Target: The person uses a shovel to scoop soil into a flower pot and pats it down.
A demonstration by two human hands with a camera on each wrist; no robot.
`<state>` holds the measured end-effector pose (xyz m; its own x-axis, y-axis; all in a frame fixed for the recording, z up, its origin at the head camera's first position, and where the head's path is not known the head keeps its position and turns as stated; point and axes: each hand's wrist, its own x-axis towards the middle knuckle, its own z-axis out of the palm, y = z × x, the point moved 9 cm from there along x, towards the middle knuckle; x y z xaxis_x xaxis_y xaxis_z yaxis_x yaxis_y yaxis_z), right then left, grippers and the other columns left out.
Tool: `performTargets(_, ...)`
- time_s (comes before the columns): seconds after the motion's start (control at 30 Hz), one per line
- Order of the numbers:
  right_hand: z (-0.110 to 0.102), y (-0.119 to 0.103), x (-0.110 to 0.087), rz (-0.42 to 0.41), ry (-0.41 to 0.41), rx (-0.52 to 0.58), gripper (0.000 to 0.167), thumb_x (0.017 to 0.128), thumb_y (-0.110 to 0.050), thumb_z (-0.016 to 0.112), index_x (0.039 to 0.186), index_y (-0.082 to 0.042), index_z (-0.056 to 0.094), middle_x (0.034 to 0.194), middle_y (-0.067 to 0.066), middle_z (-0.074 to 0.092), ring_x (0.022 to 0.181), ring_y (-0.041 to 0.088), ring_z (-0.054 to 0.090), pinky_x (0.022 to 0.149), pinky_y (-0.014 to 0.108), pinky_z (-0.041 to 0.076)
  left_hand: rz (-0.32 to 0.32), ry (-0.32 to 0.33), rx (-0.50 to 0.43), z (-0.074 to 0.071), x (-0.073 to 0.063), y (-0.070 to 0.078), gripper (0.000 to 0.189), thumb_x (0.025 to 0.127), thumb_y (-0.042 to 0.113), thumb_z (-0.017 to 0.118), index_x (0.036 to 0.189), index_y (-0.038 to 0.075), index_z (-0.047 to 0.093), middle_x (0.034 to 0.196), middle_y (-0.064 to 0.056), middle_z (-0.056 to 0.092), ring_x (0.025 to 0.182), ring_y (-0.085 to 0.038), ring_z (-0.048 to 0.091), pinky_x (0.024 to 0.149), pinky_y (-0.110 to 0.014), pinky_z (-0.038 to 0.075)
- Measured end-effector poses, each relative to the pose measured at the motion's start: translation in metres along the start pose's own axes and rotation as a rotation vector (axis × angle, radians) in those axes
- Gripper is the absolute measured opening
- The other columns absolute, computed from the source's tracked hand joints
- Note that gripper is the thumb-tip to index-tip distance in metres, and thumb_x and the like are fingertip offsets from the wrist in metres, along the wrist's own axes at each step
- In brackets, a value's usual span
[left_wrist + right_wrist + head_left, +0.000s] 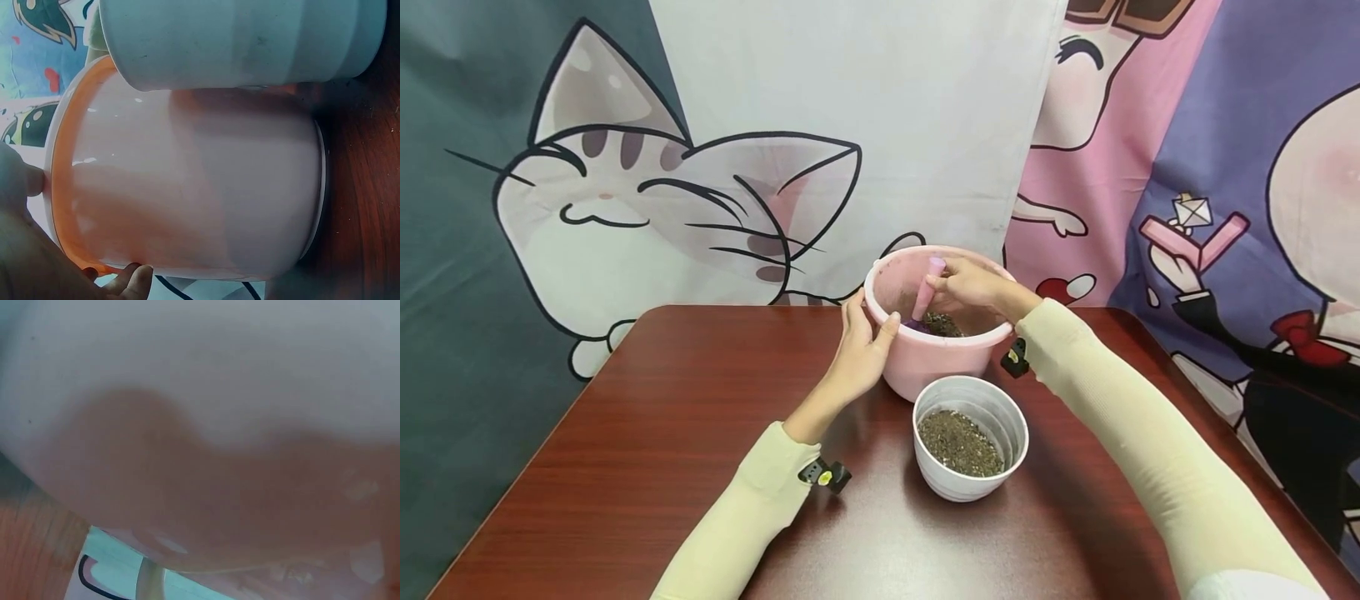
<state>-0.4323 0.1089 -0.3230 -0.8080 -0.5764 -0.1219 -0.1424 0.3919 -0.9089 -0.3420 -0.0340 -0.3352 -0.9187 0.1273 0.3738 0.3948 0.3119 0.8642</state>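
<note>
A pink bucket (936, 364) with dark soil (944, 323) inside stands toward the back of the table. My left hand (859, 354) grips its left rim, thumb on the lip and fingers at the outer side. Over the bucket's mouth, my right hand (973, 286) holds the pink handle of a small trowel (927, 292) pointing down. Its purple lower end is mostly hidden behind the front rim. Close in front is a white ridged pot (958, 490), partly filled with soil (961, 442). In the right wrist view the bucket's wall (206, 362) hides the right hand.
Both containers stand on a reddish-brown wooden table (700, 417). Behind it hangs a cloth backdrop (865, 75) printed with cartoon figures. The white pot (244, 44) overlaps the bucket's side in the left wrist view. A black wrist device (825, 475) sits by the left sleeve.
</note>
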Motion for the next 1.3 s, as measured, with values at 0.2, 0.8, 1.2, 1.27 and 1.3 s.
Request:
performTargets(0.2,0.003,0.003,-0.002,0.036,-0.028,0.051,0.039,0.108,-0.009,0.035,0.111,0.023,0.057,0.112,0.036,0.063,0.122,0.042,0.056,0.104,0.054,0.039,-0.006,0.002,0.012,0.002,-0.001,-0.001,0.069,0.104,0.028,0.051,0.151,-0.005,0.013,0.151,-0.023,0.021,0.144,-0.033,0.025,0.118,-0.043,0.019)
performTargets(0.8,-0.004,0.016,-0.003,0.194,0.01,0.032,0.036,0.105,-0.006,0.036,0.117,0.023,0.055,0.116,0.04,0.059,0.121,0.048,0.054,0.103,0.055,0.041,-0.05,0.004,-0.011,0.001,-0.001,-0.001,0.072,0.103,0.028,0.052,0.153,-0.004,0.011,0.153,-0.023,0.019,0.145,-0.034,0.023,0.118,-0.045,0.019)
performTargets(1.2,-0.01,0.019,-0.004,0.22,0.027,-0.007,0.042,0.108,-0.012,0.032,0.113,0.022,0.055,0.104,0.033,0.067,0.116,0.046,0.058,0.102,0.052,0.043,-0.059,-0.003,-0.01,0.0,-0.003,0.0,0.071,0.103,0.028,0.054,0.152,-0.001,0.012,0.152,-0.022,0.021,0.143,-0.032,0.025,0.117,-0.045,0.021)
performTargets(1.27,-0.012,0.021,-0.005,0.23,0.04,0.005,0.042,0.108,-0.012,0.031,0.11,0.021,0.056,0.1,0.032,0.068,0.111,0.044,0.062,0.101,0.052,0.044,-0.057,-0.004,-0.013,0.001,-0.003,0.0,0.071,0.102,0.028,0.054,0.153,-0.001,0.013,0.152,-0.022,0.021,0.144,-0.032,0.025,0.117,-0.044,0.021)
performTargets(1.3,-0.014,0.021,-0.005,0.228,0.048,0.015,0.04,0.108,-0.012,0.03,0.109,0.019,0.056,0.098,0.032,0.069,0.107,0.043,0.064,0.101,0.053,0.044,-0.059,-0.005,-0.012,0.001,-0.002,-0.001,0.071,0.102,0.029,0.054,0.153,0.0,0.013,0.153,-0.021,0.02,0.144,-0.032,0.025,0.117,-0.044,0.021)
